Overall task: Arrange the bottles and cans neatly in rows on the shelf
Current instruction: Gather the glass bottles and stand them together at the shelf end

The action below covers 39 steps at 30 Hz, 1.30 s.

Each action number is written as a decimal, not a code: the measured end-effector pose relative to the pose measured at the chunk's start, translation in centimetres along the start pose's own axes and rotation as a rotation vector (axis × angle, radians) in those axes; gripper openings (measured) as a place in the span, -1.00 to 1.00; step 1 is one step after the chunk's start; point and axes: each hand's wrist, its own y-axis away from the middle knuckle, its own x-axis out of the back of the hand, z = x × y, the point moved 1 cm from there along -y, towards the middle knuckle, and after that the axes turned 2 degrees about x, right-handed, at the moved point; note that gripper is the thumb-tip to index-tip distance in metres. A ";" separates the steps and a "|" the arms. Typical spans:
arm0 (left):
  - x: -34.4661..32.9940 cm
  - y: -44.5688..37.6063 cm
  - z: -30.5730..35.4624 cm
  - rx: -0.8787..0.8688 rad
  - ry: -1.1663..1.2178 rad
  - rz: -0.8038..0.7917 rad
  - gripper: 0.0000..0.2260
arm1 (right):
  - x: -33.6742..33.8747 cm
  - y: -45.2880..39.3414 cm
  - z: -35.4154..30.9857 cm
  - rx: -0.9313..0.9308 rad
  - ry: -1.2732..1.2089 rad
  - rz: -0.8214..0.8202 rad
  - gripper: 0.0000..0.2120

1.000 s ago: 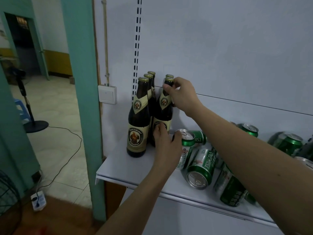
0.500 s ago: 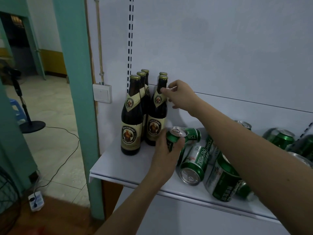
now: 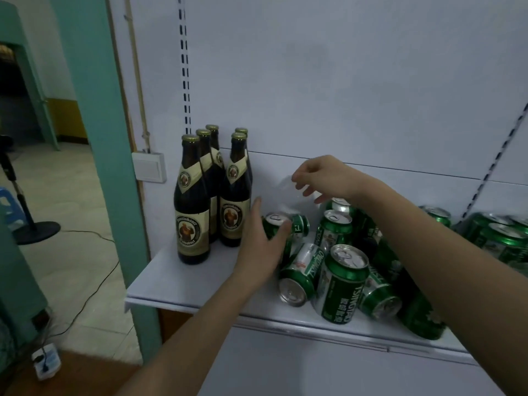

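Observation:
Several dark brown beer bottles (image 3: 192, 212) with cream labels stand upright in two close rows at the left end of the white shelf (image 3: 183, 287). To their right is a jumble of green cans, some upright (image 3: 343, 284), some lying on their sides (image 3: 298, 274). My left hand (image 3: 261, 247) grips an upright green can (image 3: 275, 224) just right of the bottles, with the thumb across its front. My right hand (image 3: 323, 178) hovers above the cans with loosely curled fingers and holds nothing.
More green cans (image 3: 500, 235) crowd the shelf's right end. A slotted upright (image 3: 185, 81) runs up the white back panel. Left of the shelf are a wall switch (image 3: 150, 170), a teal door frame (image 3: 97, 138), a fan base (image 3: 34, 231) and a power strip (image 3: 45, 362).
My right hand has let go of the bottle neck and moved right, over the cans. My left hand has left the bottle's base and taken hold of the upright green can.

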 end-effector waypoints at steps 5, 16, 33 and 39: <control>-0.4 -0.9 5.4 -0.225 -0.191 0.044 -0.52 | 3.1 2.3 0.6 0.018 -0.088 0.084 -0.81; -7.0 -1.4 12.3 -0.394 -0.362 -0.186 -0.82 | 10.9 9.6 5.6 -0.010 -0.171 0.265 -0.81; -15.1 -7.7 13.3 -0.360 -0.914 -0.775 -0.75 | 16.9 14.3 17.9 -0.180 -0.219 0.343 -0.90; -17.9 -11.3 12.5 -0.328 -0.987 -1.019 -0.68 | 16.6 11.1 20.0 -0.197 0.096 0.127 -0.91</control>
